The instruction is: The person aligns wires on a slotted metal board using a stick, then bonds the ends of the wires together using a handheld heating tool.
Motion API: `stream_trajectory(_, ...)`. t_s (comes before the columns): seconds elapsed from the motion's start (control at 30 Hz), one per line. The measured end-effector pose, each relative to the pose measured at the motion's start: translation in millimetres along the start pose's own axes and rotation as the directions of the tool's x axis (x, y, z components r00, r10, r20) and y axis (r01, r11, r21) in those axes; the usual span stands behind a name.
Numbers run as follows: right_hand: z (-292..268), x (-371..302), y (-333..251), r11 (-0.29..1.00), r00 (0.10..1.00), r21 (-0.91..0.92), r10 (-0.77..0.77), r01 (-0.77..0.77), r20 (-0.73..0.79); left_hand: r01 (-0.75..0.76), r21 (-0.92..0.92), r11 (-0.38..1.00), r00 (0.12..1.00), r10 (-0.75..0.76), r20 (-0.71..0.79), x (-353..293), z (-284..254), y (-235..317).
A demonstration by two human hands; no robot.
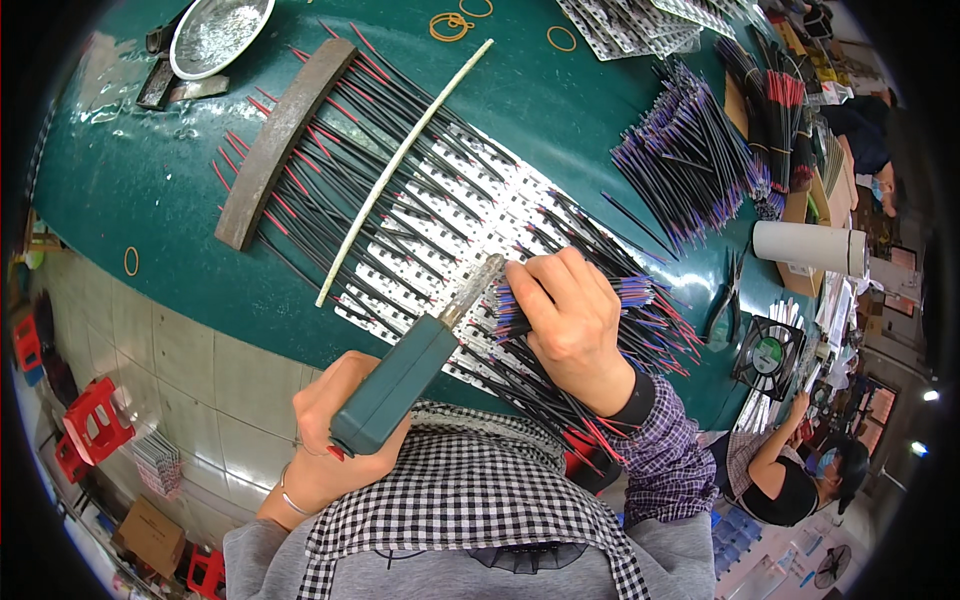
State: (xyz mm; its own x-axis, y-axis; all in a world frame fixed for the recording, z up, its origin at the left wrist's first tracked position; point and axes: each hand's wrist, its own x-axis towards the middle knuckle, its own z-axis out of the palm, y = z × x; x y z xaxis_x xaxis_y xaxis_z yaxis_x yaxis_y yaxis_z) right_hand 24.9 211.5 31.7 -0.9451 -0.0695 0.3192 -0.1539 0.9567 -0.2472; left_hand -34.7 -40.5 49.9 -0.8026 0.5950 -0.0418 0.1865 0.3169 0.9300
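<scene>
My left hand (345,410) is closed around the thick green handle of a soldering iron (400,385). Its metal tip reaches up and right to the white circuit boards (430,215), which lie in a panel of rows. My right hand (575,325) is closed on a bundle of short black wires (628,292) with blue and red ends, its fingertips near the iron's tip. Black wires with red ends fan out from the boards on both sides. A dark bar (285,145) lies across the far-left wires, and a thin pale rod (400,175) crosses them closer to the boards.
On the green table (560,110), a large pile of wires (685,150) lies at the far right. Pliers (725,298), a small fan (768,355) and a white cylinder (808,247) stand along the right. A metal bowl (222,35) is far left. A co-worker (780,475) sits at right.
</scene>
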Motion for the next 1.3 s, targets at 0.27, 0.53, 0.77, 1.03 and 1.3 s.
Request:
stream_trajectory(0.27, -0.1, 0.5, -1.9, 1.0, 1.0, -0.02, 0.006, -0.005, 0.014, 0.011, -0.018, 1.0, 1.0, -0.011, -0.015, -2.1, 1.7, -1.8)
stream_trajectory(0.53, -0.6, 0.6, -2.6, 1.0, 1.0, -0.029, 0.005, -0.004, 0.009, 0.094, -0.067, 0.993, 0.994, -0.097, -0.047, -14.8, 1.0, -6.1)
stream_trajectory(0.77, 0.9, -2.4, -1.7, 1.0, 1.0, 0.02, 0.014, -0.013, -0.018, 0.044, 0.005, 0.999, 0.999, -0.044, -0.011, -7.6, -3.4, -0.4)
stream_trajectory(1.03, -0.3, -1.2, -5.6, 1.0, 1.0, -0.013, -0.004, 0.004, -0.002, 0.055, -0.039, 0.998, 0.998, -0.055, -0.011, -6.6, -1.8, 1.0)
stream_trajectory(1.3, 5.5, 0.1, -6.3, 0.985, 0.994, -0.138, -0.103, 0.099, -0.022, 0.079, -0.037, 0.996, 0.997, -0.079, 0.019, -8.2, -4.0, 2.9)
